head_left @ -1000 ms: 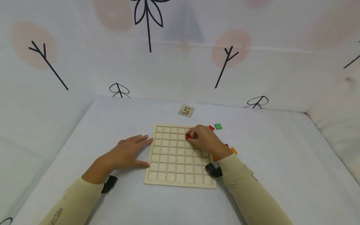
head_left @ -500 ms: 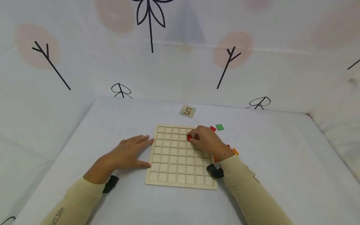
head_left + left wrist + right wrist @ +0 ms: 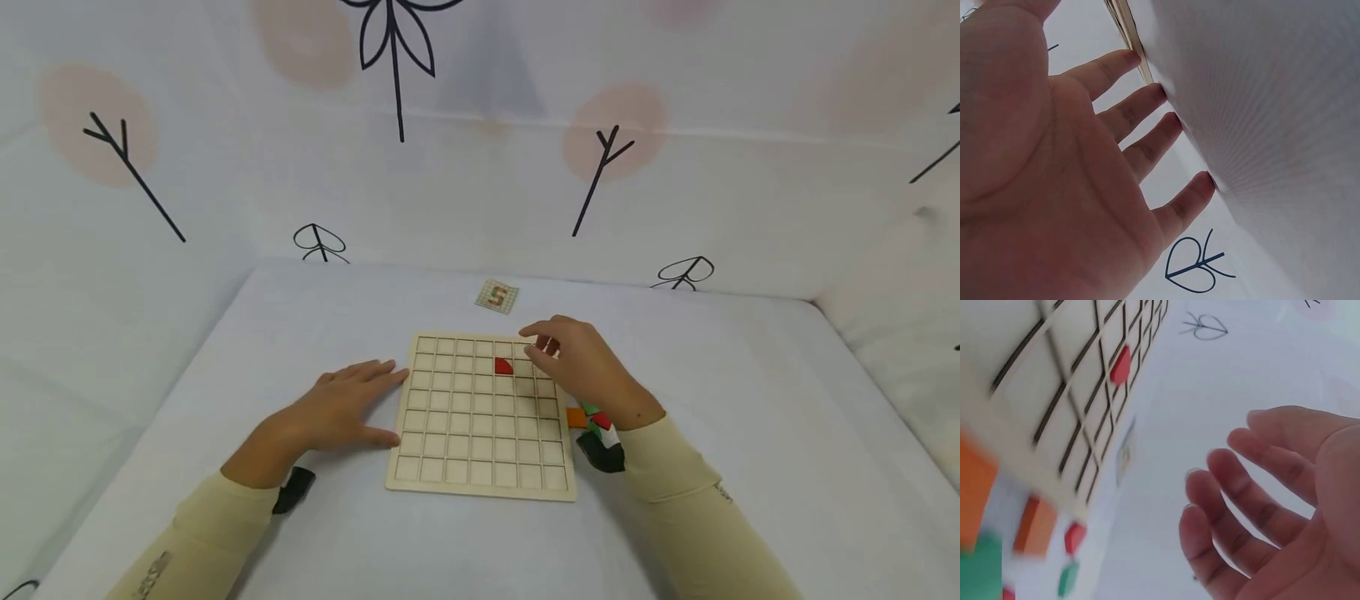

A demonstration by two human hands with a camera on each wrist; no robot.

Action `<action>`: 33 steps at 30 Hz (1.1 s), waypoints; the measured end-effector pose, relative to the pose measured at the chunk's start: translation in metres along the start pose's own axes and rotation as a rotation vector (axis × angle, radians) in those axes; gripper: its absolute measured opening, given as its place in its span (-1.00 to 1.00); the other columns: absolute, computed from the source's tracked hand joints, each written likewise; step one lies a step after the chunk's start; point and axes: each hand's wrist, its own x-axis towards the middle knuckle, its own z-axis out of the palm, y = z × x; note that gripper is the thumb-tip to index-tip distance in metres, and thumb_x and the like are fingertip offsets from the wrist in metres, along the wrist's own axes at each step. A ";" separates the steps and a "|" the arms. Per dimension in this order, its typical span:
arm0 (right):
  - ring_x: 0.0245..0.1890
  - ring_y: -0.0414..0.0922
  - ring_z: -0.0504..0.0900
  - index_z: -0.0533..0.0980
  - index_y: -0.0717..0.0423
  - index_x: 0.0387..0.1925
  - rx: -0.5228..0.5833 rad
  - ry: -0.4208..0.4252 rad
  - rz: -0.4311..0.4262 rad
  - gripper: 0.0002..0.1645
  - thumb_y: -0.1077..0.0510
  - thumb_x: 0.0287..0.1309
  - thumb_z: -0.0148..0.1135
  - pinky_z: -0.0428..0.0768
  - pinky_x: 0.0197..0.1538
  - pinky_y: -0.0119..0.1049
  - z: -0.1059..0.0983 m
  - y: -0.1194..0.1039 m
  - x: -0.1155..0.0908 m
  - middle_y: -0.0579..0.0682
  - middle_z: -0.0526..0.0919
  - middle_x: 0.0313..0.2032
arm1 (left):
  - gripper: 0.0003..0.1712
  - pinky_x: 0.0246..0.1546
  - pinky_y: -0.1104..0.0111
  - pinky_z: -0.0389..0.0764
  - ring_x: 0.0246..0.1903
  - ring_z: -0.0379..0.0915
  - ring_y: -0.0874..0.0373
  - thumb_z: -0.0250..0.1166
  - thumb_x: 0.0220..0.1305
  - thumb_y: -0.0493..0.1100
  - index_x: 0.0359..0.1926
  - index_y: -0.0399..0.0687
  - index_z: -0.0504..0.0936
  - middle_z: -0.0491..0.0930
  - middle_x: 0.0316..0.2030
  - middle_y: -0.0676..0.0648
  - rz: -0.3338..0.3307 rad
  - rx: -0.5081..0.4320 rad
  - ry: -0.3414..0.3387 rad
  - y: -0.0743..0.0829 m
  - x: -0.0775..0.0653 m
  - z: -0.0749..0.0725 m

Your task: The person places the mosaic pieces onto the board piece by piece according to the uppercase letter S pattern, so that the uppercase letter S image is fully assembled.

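A white table (image 3: pixel 322 317) fills the near and middle ground, its far edge meeting a white far wall (image 3: pixel 465 192). A left wall (image 3: pixel 67 333) and a right wall (image 3: pixel 918 283), also white, stand at the sides. The far wall looks like hung cloth, with a crease (image 3: pixel 720 137) running across it. Its print shows a black flower (image 3: pixel 396 71) high up, a right twig (image 3: pixel 596 178) over a pink spot (image 3: pixel 648 125), a faint grey triangle (image 3: pixel 491 75), and a left sprig (image 3: pixel 319 242) and right sprig (image 3: pixel 684 273) low down. Farther left, a left twig (image 3: pixel 138 177) crosses another pink spot (image 3: pixel 63 100). The light is soft, with gentle shadows.
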 end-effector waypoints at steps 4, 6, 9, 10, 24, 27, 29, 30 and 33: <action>-0.23 -0.10 0.58 0.65 0.16 0.06 -0.035 0.061 -0.004 -0.68 0.15 0.33 0.26 0.59 -0.18 -0.20 -0.011 0.010 -0.017 -0.01 0.66 -0.24 | 0.09 0.36 -0.23 0.15 0.52 0.00 -0.19 0.44 0.06 0.36 0.54 0.23 0.18 0.13 0.54 -0.08 0.002 -0.004 0.004 0.000 0.001 0.000; -0.23 -0.09 0.58 0.66 0.16 0.03 -0.054 0.085 -0.004 -0.70 0.17 0.31 0.27 0.60 -0.16 -0.17 -0.014 0.016 -0.025 0.00 0.65 -0.25 | 0.09 0.35 -0.23 0.15 0.52 0.00 -0.18 0.44 0.06 0.36 0.54 0.23 0.18 0.13 0.54 -0.08 0.004 -0.006 0.003 0.000 0.001 0.000; -0.20 -0.06 0.57 0.66 0.16 0.01 -0.084 0.106 0.010 -0.71 0.20 0.28 0.31 0.62 -0.12 -0.13 -0.015 0.024 -0.034 0.01 0.63 -0.24 | 0.10 0.35 -0.23 0.15 0.52 0.00 -0.18 0.43 0.06 0.36 0.54 0.23 0.18 0.13 0.54 -0.08 0.007 -0.002 0.002 -0.001 0.001 0.000; -0.19 -0.05 0.56 0.66 0.16 0.01 -0.091 0.109 0.019 -0.72 0.19 0.28 0.31 0.63 -0.12 -0.12 -0.015 0.026 -0.036 0.02 0.63 -0.23 | 0.10 0.35 -0.23 0.15 0.52 0.00 -0.18 0.43 0.06 0.36 0.54 0.22 0.18 0.13 0.54 -0.08 0.007 -0.001 0.002 -0.001 0.001 0.000; -0.03 0.05 0.57 0.60 0.13 0.15 -0.109 -0.018 0.117 -0.57 0.11 0.28 0.33 0.65 -0.04 -0.07 -0.005 0.048 -0.041 0.13 0.61 0.02 | 0.11 0.37 -0.23 0.12 0.52 -0.01 -0.19 0.44 0.05 0.37 0.54 0.24 0.17 0.12 0.54 -0.08 0.002 -0.017 0.003 -0.003 0.001 0.000; -0.07 0.01 0.56 0.57 0.16 0.19 -0.123 -0.071 0.127 -0.52 0.12 0.27 0.33 0.65 -0.04 -0.09 -0.003 0.052 -0.040 0.18 0.59 0.07 | 0.11 0.38 -0.23 0.12 0.52 -0.01 -0.19 0.44 0.04 0.37 0.55 0.24 0.17 0.12 0.54 -0.07 -0.001 -0.018 0.000 -0.003 0.001 0.001; -0.12 -0.01 0.54 0.56 0.18 0.21 -0.132 -0.089 0.123 -0.49 0.13 0.25 0.35 0.64 -0.06 -0.11 -0.002 0.053 -0.040 0.20 0.58 0.08 | 0.11 0.38 -0.23 0.11 0.53 -0.02 -0.18 0.44 0.04 0.38 0.55 0.25 0.16 0.12 0.54 -0.07 -0.003 -0.016 -0.002 -0.003 0.002 0.002; -0.13 -0.01 0.52 0.55 0.19 0.21 -0.138 -0.095 0.123 -0.47 0.12 0.24 0.36 0.63 -0.06 -0.11 -0.002 0.054 -0.040 0.21 0.58 0.07 | 0.12 0.38 -0.23 0.11 0.53 -0.02 -0.18 0.44 0.04 0.38 0.55 0.25 0.16 0.12 0.54 -0.07 -0.003 -0.014 -0.002 -0.003 0.002 0.002; -0.04 0.06 0.50 0.52 0.19 0.25 -0.148 -0.102 0.117 -0.42 0.10 0.23 0.38 0.62 0.02 -0.03 0.000 0.055 -0.041 0.25 0.54 0.12 | 0.11 0.38 -0.23 0.11 0.53 -0.03 -0.18 0.43 0.04 0.38 0.55 0.25 0.16 0.11 0.54 -0.07 -0.003 -0.012 -0.003 -0.002 0.002 0.002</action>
